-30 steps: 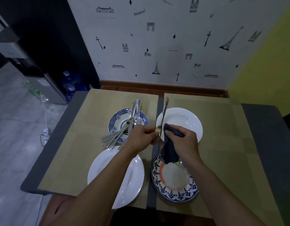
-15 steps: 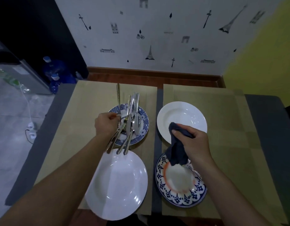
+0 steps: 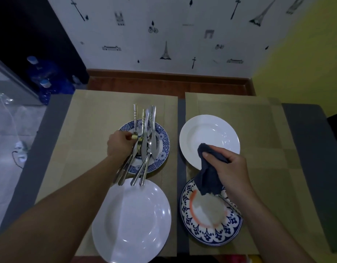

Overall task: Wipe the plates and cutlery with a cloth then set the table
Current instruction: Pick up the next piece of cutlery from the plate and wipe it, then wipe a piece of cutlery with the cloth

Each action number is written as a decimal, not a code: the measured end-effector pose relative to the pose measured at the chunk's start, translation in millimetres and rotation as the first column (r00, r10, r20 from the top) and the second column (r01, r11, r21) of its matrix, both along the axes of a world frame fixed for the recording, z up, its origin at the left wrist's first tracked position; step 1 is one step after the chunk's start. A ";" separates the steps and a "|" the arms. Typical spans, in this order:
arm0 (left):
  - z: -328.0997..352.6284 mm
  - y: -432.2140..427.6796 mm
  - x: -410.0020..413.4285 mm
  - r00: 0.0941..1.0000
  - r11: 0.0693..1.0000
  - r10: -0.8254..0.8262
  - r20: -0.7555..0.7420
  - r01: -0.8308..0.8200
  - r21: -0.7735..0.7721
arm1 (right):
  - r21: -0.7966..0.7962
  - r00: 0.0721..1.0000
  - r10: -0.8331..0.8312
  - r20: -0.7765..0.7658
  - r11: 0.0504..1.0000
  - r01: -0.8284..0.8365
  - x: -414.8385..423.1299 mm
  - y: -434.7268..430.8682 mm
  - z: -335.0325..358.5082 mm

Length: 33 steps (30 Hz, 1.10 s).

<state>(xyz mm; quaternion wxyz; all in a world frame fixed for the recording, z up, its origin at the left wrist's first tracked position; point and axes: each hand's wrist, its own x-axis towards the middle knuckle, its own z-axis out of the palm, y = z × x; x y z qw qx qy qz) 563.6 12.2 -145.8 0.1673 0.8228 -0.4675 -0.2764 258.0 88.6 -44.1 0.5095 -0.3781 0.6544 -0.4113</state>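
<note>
Left hand (image 3: 119, 145) pinches gold-banded cutlery piece (image 3: 135, 118) over blue patterned plate (image 3: 164, 145), frame centre. Right hand (image 3: 232, 168) grips dark cloth (image 3: 208, 177), centre right.

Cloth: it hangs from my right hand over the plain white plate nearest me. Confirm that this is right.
Not right. In the head view the cloth does hang from the right hand, but over the blue-patterned plate with the orange ring, not over the plain white plate nearest you, which lies to its left.

Cutlery (image 3: 152, 137) lies on the far-left plate (image 3: 164, 147), behind the near-left plate (image 3: 137, 221); right of them, the far-right plate (image 3: 211, 133) lies behind the near-right plate (image 3: 207, 235).
</note>
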 end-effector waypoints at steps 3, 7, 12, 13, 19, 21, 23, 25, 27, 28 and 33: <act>-0.3 -1.6 -1.1 0.999 0.999 -0.033 0.003 0.033 -0.012 | 0.001 1.000 -0.012 0.009 1.000 0.012 -1.7 0.2 1.5; 2.5 -0.3 -3.0 0.999 0.999 -0.038 -0.005 0.038 -0.017 | 0.003 1.000 -0.007 0.012 1.000 0.007 -6.0 3.6 2.6; 12.7 8.3 -8.1 0.997 0.997 -0.066 0.032 0.067 -0.030 | -0.006 0.998 -0.032 0.050 0.999 0.033 -13.5 8.3 6.9; 15.0 11.3 -9.7 0.996 0.996 -0.077 0.040 0.079 -0.048 | -0.012 0.998 -0.040 0.055 0.999 0.041 -15.7 9.3 8.4; 31.8 29.2 -30.3 0.985 0.982 -0.157 0.068 0.163 -0.099 | -0.058 0.996 -0.063 0.066 0.996 0.067 -36.4 17.2 14.4; 38.1 36.7 -46.4 0.975 0.969 -0.213 0.056 0.218 -0.115 | -0.067 0.996 -0.075 0.054 0.995 0.079 -45.7 19.8 14.7; 44.4 46.0 -64.7 0.967 0.956 -0.251 0.042 0.254 -0.144 | -0.075 0.994 -0.090 0.055 0.993 0.094 -54.9 23.2 13.9; 49.5 57.3 -85.8 0.956 0.944 -0.294 -0.003 0.290 -0.157 | -0.078 0.992 -0.103 0.068 0.991 0.108 -62.9 27.8 13.8; 51.5 69.6 -108.2 0.942 0.934 -0.333 -0.033 0.324 -0.150 | -0.082 0.992 -0.105 0.069 0.990 0.111 -69.9 33.4 13.9; 51.7 76.1 -119.6 0.937 0.931 -0.347 -0.049 0.337 -0.139 | -0.087 0.992 -0.105 0.064 0.990 0.111 -73.5 36.4 14.3; 40.9 106.0 -171.4 0.897 0.908 -0.420 -0.135 0.414 -0.069 | -0.090 0.992 -0.116 0.042 0.989 0.119 -91.0 51.5 15.0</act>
